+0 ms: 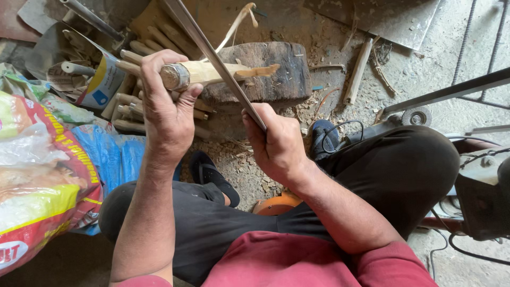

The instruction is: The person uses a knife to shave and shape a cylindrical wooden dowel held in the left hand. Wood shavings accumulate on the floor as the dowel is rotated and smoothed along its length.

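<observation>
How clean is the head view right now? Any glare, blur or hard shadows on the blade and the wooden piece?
Head view: soft, even daylight with no hard shadows; the left hand and right hand are sharp; the long metal blade shows a pale sheen but no blown glare; the wooden piece on the chopping block reads clearly; wide-lens bending shows toward the frame edges, where the printed sacks look slightly soft.
</observation>
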